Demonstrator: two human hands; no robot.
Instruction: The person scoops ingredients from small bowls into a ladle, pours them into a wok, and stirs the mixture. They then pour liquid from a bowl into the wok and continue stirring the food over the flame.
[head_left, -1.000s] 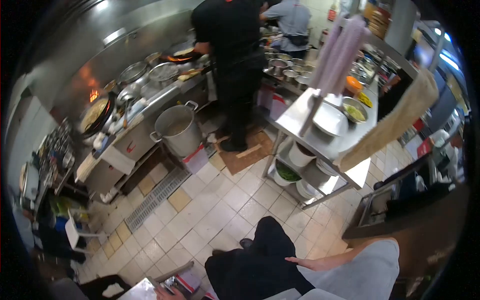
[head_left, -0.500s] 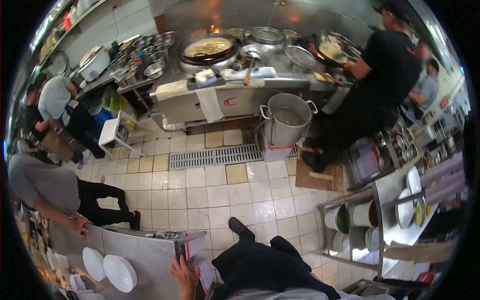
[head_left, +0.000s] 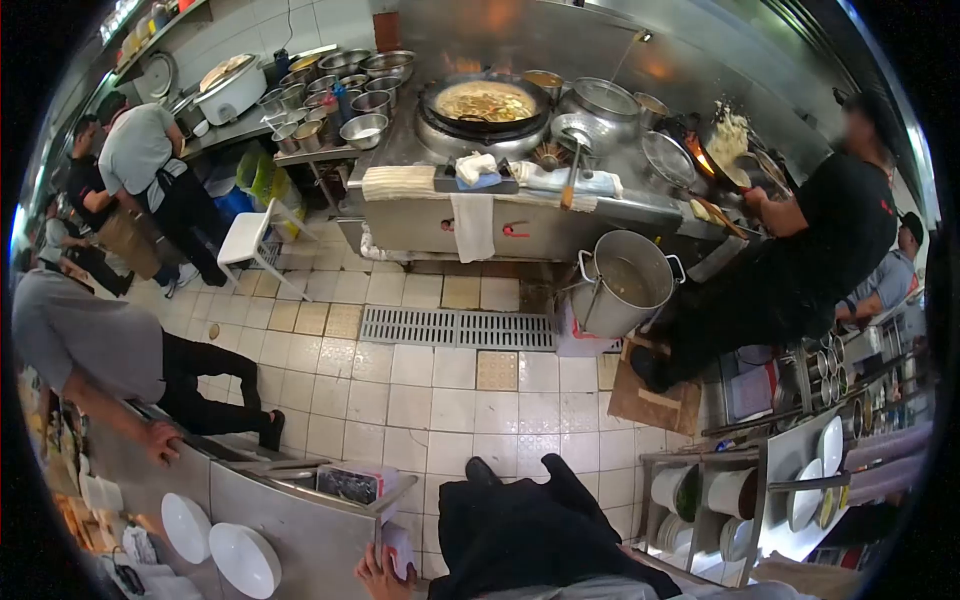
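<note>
The left hand (head_left: 383,576) is beside the right edge of the steel table (head_left: 310,532), near its corner; its fingers are spread and grasp nothing that I can see. The right hand I cannot make out. Two white bowls (head_left: 186,528) (head_left: 246,561) stand side by side, well apart from that edge. They look smooth, stiff, probably fragile; the rim should give the surest hold.

The grey metal counter (head_left: 310,530) — flat-topped, dully shiny — stands at the lower left.
</note>
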